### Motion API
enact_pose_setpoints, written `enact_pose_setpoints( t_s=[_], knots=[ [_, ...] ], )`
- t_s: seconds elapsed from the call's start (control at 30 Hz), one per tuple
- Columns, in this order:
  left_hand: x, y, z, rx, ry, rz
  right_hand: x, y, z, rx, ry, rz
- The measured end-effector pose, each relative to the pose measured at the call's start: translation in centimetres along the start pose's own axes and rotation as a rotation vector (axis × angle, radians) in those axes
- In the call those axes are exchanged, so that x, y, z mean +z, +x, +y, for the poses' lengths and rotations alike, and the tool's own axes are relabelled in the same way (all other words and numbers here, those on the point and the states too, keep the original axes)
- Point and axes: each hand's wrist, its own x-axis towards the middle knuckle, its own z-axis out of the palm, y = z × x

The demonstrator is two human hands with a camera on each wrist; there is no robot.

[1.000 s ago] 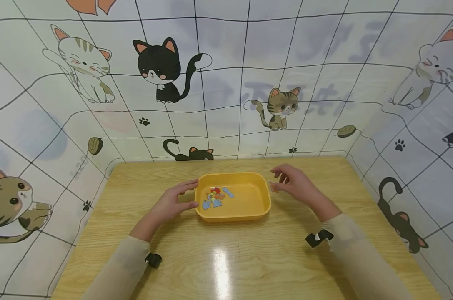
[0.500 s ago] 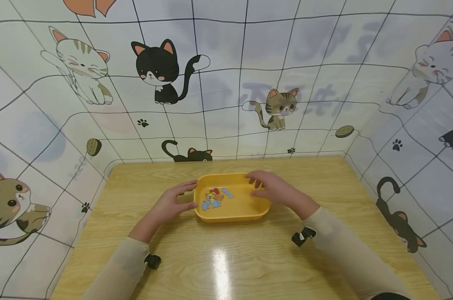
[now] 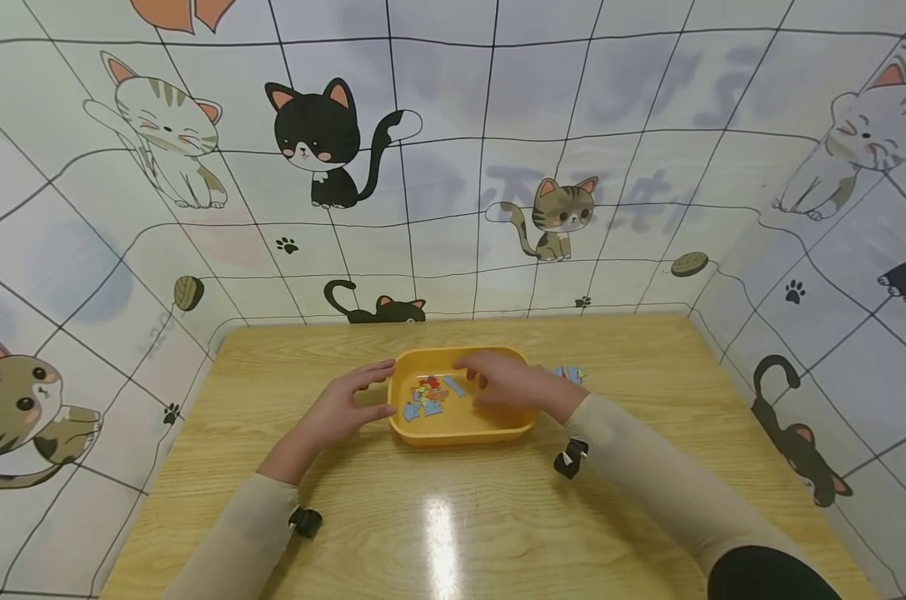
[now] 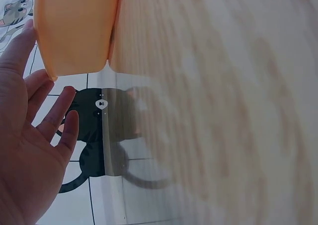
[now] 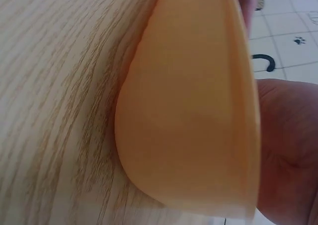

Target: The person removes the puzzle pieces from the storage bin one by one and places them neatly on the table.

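Observation:
A yellow plastic tray [image 3: 468, 437] stands on the table, its outer wall [image 4: 74, 31] large in the left wrist view. My left hand [image 3: 338, 410] is at its left end, thumb and fingers spread with the tips at the rim. My right hand [image 3: 507, 382] reaches in over the right half of the tray, fingers loosely bent and nothing visible in them. Small flat puzzle-like pieces [image 3: 432, 407], blue, red, orange and yellow, lie in the tray's left half, with a long blue piece [image 3: 454, 385] near the right fingertips. In the right wrist view the tray wall partly hides the right hand [image 5: 288, 145].
Light blue pieces [image 3: 570, 374] lie on the wooden table [image 3: 362, 517] just right of the tray, partly behind the right wrist. Walls with a cat-print covering [image 3: 453, 250] close off the table's back and sides.
My right hand has moved left from the table beside the tray, where it was at an orange piece, to over the tray. Blue pieces on the right have come into view. My left hand stays put.

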Motion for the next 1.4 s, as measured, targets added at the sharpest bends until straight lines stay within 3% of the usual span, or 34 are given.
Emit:
enact_pose_setpoints(
  t_s=[0.23,0.67,1.4],
  knots=[
    [-0.1,-0.1,0.2,-0.003,0.003,0.003,0.8,1.7,0.0,-0.037,-0.058,-0.018],
    [-0.1,-0.1,0.4,-0.003,0.006,0.006,1.3,2.3,-0.8,-0.025,-0.084,-0.023],
    [0.0,-0.2,0.3,-0.002,-0.005,0.005,1.8,2.8,0.4,-0.013,-0.019,-0.034]
  ],
)
